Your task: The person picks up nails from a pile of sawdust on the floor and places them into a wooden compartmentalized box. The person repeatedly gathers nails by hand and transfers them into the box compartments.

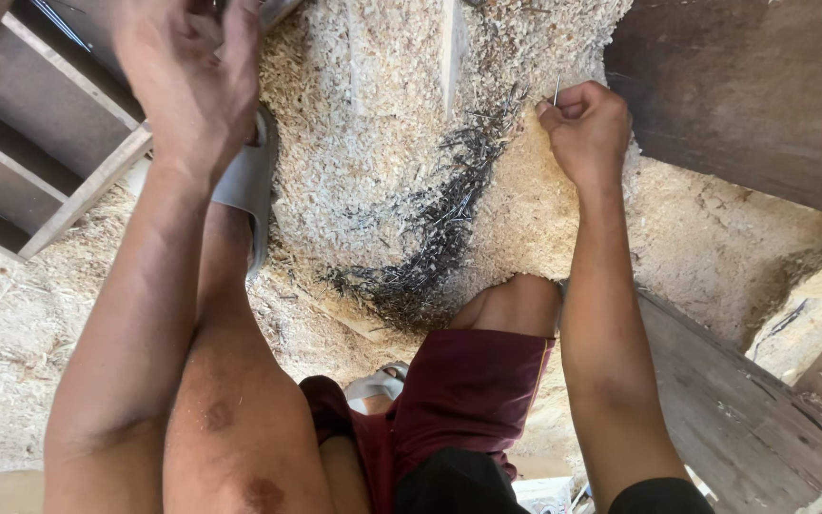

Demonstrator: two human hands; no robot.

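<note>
Fingers (556,107) of the right hand (587,128) are closed around a few thin nails (557,88) just above the dark nail pile (435,224) on the sawdust floor (354,143), most nails apparently still unpicked, while the left hand (192,81) hangs loosely curled, seemingly empty.

The right hand (587,128) is closed in a fist around a thin nail (557,90), just beside the upper end of a dark heap of nails (435,233) lying on sawdust (363,143). The left hand (192,81) hangs left of the heap, fingers curled, above a grey sandal (249,186). A wooden frame (40,143) lies further left of the heap.
</note>
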